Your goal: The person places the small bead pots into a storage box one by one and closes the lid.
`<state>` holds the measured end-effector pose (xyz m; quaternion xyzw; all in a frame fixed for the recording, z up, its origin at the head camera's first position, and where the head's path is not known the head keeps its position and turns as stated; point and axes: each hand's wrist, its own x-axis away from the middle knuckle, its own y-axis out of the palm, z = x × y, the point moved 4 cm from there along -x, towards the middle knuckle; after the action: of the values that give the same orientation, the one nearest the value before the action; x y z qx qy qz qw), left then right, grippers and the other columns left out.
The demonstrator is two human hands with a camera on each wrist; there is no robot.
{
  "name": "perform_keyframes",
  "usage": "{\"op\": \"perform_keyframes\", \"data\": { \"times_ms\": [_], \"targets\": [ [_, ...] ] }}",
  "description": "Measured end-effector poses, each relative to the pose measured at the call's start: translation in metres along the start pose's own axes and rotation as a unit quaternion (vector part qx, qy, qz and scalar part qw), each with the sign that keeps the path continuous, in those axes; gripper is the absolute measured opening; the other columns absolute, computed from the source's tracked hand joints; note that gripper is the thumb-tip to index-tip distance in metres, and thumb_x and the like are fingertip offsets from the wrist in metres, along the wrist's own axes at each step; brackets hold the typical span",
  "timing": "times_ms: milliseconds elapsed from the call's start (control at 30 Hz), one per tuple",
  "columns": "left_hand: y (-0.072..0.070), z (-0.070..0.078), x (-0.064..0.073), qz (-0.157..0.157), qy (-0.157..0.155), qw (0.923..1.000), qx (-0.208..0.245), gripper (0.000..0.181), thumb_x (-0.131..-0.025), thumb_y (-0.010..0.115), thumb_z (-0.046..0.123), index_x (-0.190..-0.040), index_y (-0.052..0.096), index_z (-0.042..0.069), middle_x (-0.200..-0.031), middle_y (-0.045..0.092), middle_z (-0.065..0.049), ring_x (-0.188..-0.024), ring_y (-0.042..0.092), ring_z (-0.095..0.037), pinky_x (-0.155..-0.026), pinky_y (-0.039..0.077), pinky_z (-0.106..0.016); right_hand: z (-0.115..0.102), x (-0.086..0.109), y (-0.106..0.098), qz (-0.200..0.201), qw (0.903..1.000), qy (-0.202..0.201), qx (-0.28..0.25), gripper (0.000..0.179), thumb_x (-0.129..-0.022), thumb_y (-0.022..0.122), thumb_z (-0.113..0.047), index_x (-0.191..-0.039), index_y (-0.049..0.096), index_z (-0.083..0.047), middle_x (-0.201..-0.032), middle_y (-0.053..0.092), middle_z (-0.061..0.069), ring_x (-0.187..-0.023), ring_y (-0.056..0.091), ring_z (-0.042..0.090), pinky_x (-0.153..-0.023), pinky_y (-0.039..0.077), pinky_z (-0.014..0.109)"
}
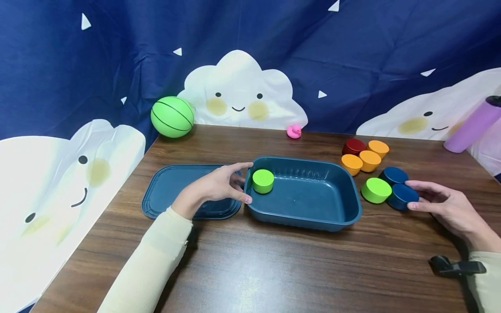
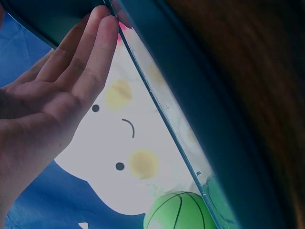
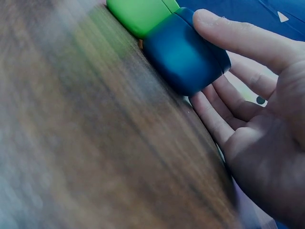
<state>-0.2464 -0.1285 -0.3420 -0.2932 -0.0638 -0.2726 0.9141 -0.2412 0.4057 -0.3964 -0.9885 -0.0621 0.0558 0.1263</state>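
In the head view my left hand (image 1: 219,184) is at the left end of a dark blue rectangular tub (image 1: 313,224), fingers fairly straight and fingertips right at its rim. A bright green round tin (image 1: 263,181) sits inside the tub near that end. On the right, my right hand (image 1: 450,206) pinches a dark blue round tin (image 1: 402,197) between thumb and fingers. The right wrist view shows the thumb (image 3: 248,40) at the tin's lid and fingers around its far side. Beside it stand another blue tin (image 1: 393,174) and a green tin (image 1: 376,190).
Behind those tins are a dark red tin (image 1: 354,147) and several orange tins (image 1: 369,161). A flat blue lid (image 1: 176,182) lies left of the tub. Along the back are a green ball (image 1: 172,116), a pink duck (image 1: 294,131) and a purple cylinder (image 1: 471,126).
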Motion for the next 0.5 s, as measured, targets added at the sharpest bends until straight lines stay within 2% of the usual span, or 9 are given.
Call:
{"op": "perform_keyframes", "data": {
  "times_ms": [267, 500],
  "targets": [
    [-0.0003, -0.0004, 0.0004, 0.002, 0.001, 1.0, -0.001, 0.097, -0.083, 0.085, 0.02, -0.161, 0.026, 0.026, -0.149, 0.052, -0.017, -0.113, 0.067, -0.023, -0.099, 0.054, -0.04, -0.0035, -0.0013, -0.0001, 0.014, 0.9965, -0.001, 0.082, 0.053, -0.088, 0.069, 0.011, -0.136, 0.063, -0.01, -0.12, 0.064, -0.028, -0.101, 0.057, -0.009, -0.08, 0.047, 0.005],
    [0.0003, 0.0002, 0.0, 0.005, -0.002, 1.0, -0.005, 0.097, -0.083, 0.085, 0.022, -0.16, 0.027, 0.028, -0.149, 0.052, -0.016, -0.113, 0.067, -0.022, -0.1, 0.053, -0.042, -0.0035, 0.0004, -0.0028, 0.005, 0.9991, 0.008, 0.042, 0.049, -0.09, 0.067, 0.01, -0.134, 0.065, -0.013, -0.118, 0.066, -0.028, -0.102, 0.058, -0.011, -0.08, 0.047, 0.004]
  ]
}}
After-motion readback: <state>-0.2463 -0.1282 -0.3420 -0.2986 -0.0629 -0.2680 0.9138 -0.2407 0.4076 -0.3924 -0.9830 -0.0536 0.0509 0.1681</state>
